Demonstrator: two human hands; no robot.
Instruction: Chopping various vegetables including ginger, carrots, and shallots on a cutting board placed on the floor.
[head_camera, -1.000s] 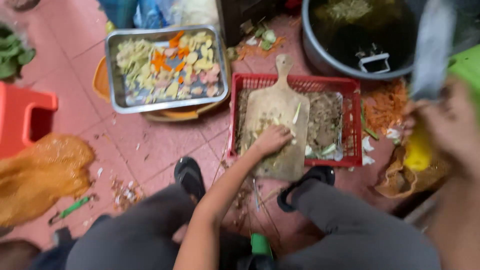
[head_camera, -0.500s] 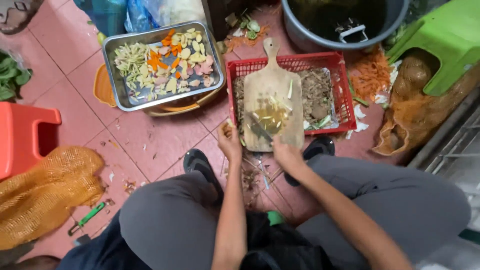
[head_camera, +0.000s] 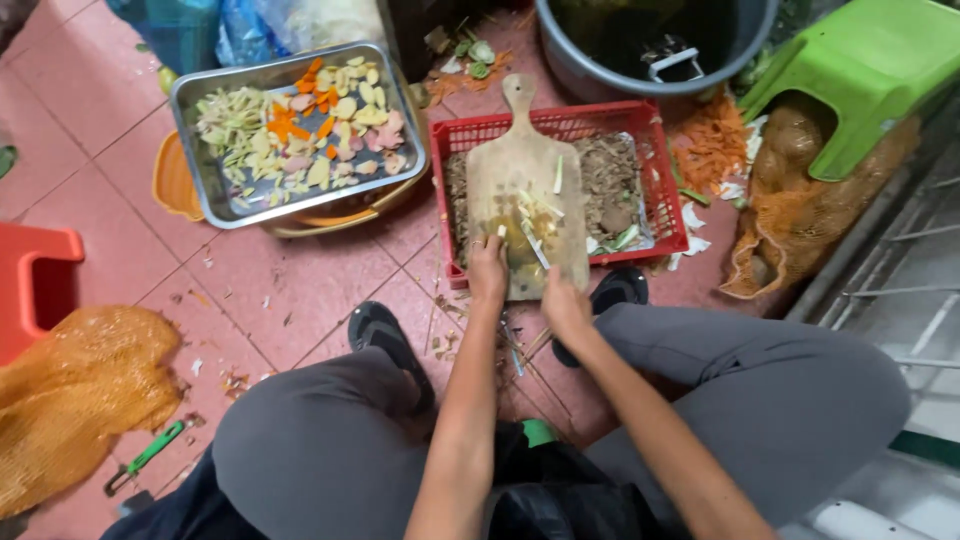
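A wooden cutting board (head_camera: 520, 175) lies across a red plastic basket (head_camera: 545, 122) filled with brownish peelings. My left hand (head_camera: 488, 272) rests on the board's near end, fingers on a yellowish vegetable piece (head_camera: 516, 246). Just to its right, my right hand (head_camera: 563, 303) grips a small knife (head_camera: 536, 250), its blade angled over the vegetable. Pale slivers lie scattered on the board. To the left, a metal tray (head_camera: 190, 150) holds cut yellow, orange and pink vegetable slices.
A grey bucket (head_camera: 590, 70) stands behind the basket. A green stool (head_camera: 870, 60) covers an orange net sack (head_camera: 790, 215) at right, beside carrot peelings (head_camera: 712, 148). Left: red stool (head_camera: 35, 275), orange mesh bag (head_camera: 80, 400), green peeler (head_camera: 150, 455). My sandalled feet flank the basket.
My right hand came down from the right side to the board and now holds the knife by the vegetable. My left hand stayed at the board's near end.
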